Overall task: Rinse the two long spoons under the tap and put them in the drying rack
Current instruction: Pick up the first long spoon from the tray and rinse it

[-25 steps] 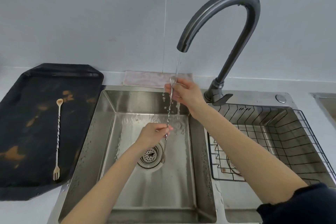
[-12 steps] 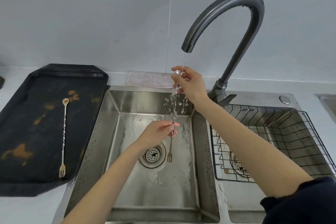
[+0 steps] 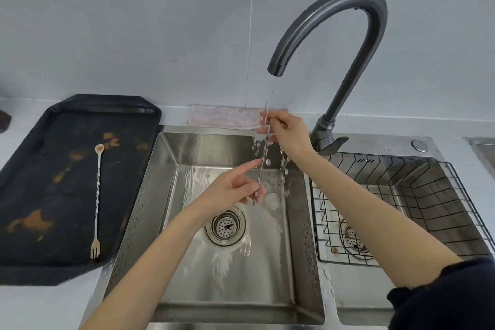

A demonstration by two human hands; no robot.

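Observation:
My right hand [image 3: 288,130] pinches the top of a silver twisted long spoon [image 3: 261,169], which hangs upright in the water stream under the dark tap [image 3: 345,43]. Lower down, my left hand [image 3: 231,190] touches the spoon's stem with loosely spread fingers, the index finger stretched toward it. A second long spoon [image 3: 97,201], pale gold with a fork end, lies on the black tray [image 3: 24,222] to the left. The black wire drying rack [image 3: 428,195] sits in the right basin with nothing in it.
Water splashes into the steel left sink [image 3: 294,276] around its drain strainer [image 3: 226,226]. A pinkish cloth [image 3: 222,116] lies behind the sink against the wall. The tap's lever [image 3: 334,143] points right. The tray carries brown stains.
My right hand has lifted the spoon a little higher into the stream. My left hand has loosened from gripping the stem and now has its fingers spread along it.

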